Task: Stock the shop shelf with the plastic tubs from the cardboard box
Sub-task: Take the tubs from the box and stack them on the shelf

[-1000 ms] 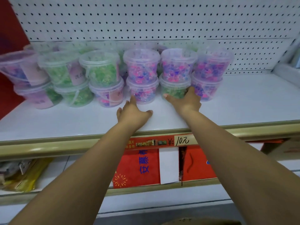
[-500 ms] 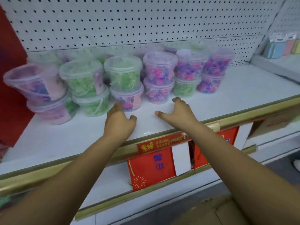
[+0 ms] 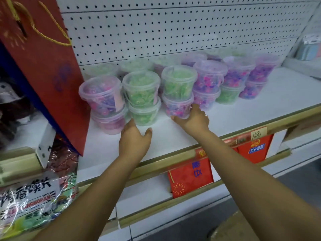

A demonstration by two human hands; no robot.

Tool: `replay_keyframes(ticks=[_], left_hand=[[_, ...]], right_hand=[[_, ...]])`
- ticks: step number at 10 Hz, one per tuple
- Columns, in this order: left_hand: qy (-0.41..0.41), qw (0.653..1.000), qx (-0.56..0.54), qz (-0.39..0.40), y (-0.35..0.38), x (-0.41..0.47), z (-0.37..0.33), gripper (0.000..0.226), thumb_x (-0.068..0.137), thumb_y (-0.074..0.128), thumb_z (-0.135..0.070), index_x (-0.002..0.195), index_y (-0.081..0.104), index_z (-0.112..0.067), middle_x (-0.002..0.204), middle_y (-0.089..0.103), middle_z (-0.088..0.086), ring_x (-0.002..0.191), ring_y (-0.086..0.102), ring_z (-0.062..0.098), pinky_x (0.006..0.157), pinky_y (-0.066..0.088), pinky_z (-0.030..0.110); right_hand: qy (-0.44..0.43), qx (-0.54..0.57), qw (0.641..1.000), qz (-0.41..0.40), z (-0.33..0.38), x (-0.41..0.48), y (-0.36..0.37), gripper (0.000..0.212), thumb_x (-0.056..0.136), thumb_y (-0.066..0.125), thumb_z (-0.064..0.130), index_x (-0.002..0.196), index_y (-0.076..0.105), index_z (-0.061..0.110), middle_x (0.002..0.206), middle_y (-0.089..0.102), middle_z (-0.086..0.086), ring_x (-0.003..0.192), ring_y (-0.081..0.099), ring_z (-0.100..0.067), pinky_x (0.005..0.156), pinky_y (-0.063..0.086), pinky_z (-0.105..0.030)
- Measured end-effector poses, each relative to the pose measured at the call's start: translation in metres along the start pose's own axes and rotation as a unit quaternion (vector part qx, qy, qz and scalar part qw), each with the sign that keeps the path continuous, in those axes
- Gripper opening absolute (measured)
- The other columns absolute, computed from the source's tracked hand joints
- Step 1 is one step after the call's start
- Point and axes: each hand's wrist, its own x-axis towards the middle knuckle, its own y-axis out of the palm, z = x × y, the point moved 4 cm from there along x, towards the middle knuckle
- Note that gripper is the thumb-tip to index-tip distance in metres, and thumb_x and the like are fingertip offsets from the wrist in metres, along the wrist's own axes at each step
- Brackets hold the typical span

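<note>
Fingers (image 3: 196,108) of the right hand (image 3: 193,120) were curled round the side of the pink-and-blue tub (image 3: 175,108), thumb tucked at its front foot, and that tub sat on the shelf (image 3: 234,117) with a green tub (image 3: 178,84) stacked on its lid. Over on the other side, the left hand (image 3: 135,139) was spread wide, thumb out, holding nothing, its fingertips (image 3: 130,122) right at the foot of the lower green tub (image 3: 145,116) next door. Touching or just shy of it was hard to call from this angle. It looked like a straightening job on the front row. To do it well: grip low, slide rather than lift, and go gently, because the top tub was only resting there and a jerk could tip it. The left hand would do best flat against the neighbouring stack to steady it. The row ran two high in front of the pegboard (image 3: 156,32), with a red gift bag (image 3: 50,80) hanging at the left end. A corner of the cardboard box (image 3: 232,228) showed at the bottom right, its contents out of sight.
</note>
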Motion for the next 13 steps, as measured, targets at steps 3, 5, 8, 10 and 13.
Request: replay_keyframes(ticks=[3, 5, 8, 10, 13], left_hand=[[0.043, 0.995, -0.046, 0.076, 0.016, 0.011, 0.001, 0.093, 0.093, 0.06, -0.048, 0.16, 0.001, -0.023, 0.162, 0.031, 0.003, 0.145, 0.035, 0.029, 0.114, 0.037, 0.037], [-0.035, 0.998, -0.054, -0.028, -0.015, 0.001, 0.019, 0.054, 0.094, 0.064, -0.038, 0.138, 0.056, -0.008, 0.139, 0.059, 0.011, 0.129, 0.053, 0.03, 0.103, 0.04, 0.033], [-0.1, 0.979, -0.077, -0.158, -0.05, 0.021, 0.083, 0.084, 0.075, 0.082, -0.034, 0.146, 0.043, -0.012, 0.141, 0.055, 0.012, 0.129, 0.052, 0.032, 0.106, 0.044, 0.045], [-0.037, 0.979, -0.132, -0.15, -0.043, 0.024, 0.083, 0.08, 0.081, 0.08, -0.034, 0.15, 0.04, -0.033, 0.138, 0.059, -0.012, 0.122, 0.055, 0.007, 0.098, 0.041, 0.023], [-0.028, 0.971, -0.175, -0.157, -0.049, 0.024, 0.079, 0.086, 0.08, 0.082, -0.028, 0.153, 0.037, -0.027, 0.143, 0.053, -0.01, 0.128, 0.05, 0.006, 0.099, 0.035, 0.009]], right_hand=[[0.039, 0.001, 0.999, -0.025, -0.001, 0.01, 0.008, 0.068, 0.066, 0.072, 0.074, 0.103, 0.043, 0.025, 0.094, 0.05, 0.011, 0.113, 0.05, -0.026, 0.112, 0.027, -0.052], [0.015, 0.043, 0.999, -0.007, -0.007, 0.009, 0.006, 0.083, 0.071, 0.078, 0.063, 0.13, 0.049, 0.013, 0.123, 0.061, -0.003, 0.121, 0.053, -0.031, 0.111, 0.034, -0.046], [-0.036, 0.167, 0.984, -0.048, 0.032, -0.014, 0.028, 0.07, 0.068, 0.086, 0.046, 0.108, 0.046, 0.006, 0.105, 0.059, -0.016, 0.091, 0.06, -0.032, 0.076, 0.05, -0.035], [-0.007, 0.197, 0.978, -0.067, 0.033, -0.021, 0.024, 0.054, 0.074, 0.083, 0.047, 0.1, 0.046, 0.018, 0.101, 0.059, -0.006, 0.091, 0.06, -0.024, 0.08, 0.05, -0.034], [-0.028, 0.186, 0.982, 0.011, 0.062, -0.051, 0.044, 0.061, 0.077, 0.081, 0.048, 0.116, 0.049, 0.014, 0.113, 0.06, -0.001, 0.108, 0.059, -0.021, 0.085, 0.046, -0.029]])
